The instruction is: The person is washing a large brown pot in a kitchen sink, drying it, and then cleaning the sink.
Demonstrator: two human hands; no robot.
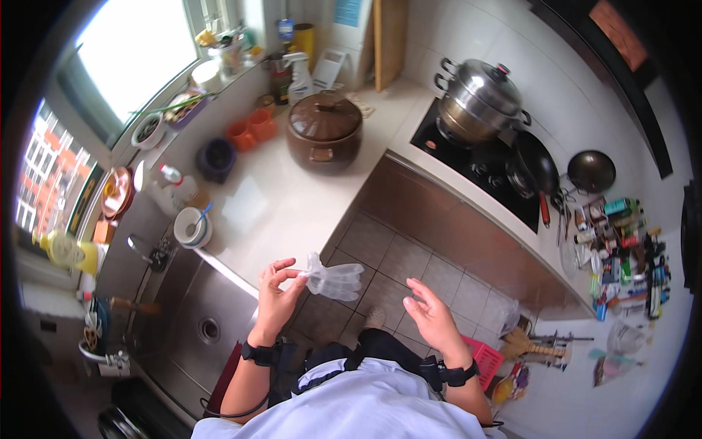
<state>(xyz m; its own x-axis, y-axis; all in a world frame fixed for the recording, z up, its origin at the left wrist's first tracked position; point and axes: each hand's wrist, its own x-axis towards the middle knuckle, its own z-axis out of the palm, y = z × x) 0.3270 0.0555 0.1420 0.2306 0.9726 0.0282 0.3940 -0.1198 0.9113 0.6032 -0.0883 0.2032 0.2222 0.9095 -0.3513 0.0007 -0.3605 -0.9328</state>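
Note:
Between thumb and fingers, my left hand [279, 293] pinches a translucent white disposable glove [334, 279] by its cuff. The glove's fingers point right, over the tiled floor. To the right of it, my right hand [430, 315] is raised with its fingers apart and holds nothing. It does not touch the glove. The steel sink [178, 324] lies left of my left hand. Beyond both hands, a brown lidded pot [324, 131] rests on the pale countertop [285, 203].
A white bowl [192, 228] stands at the sink's corner. A steel steamer pot [480, 101] and a black wok [532, 164] are on the black hob [477, 164]. Many bottles and jars [620, 241] crowd the right counter end. A pink plastic basket [485, 359] is near my right forearm.

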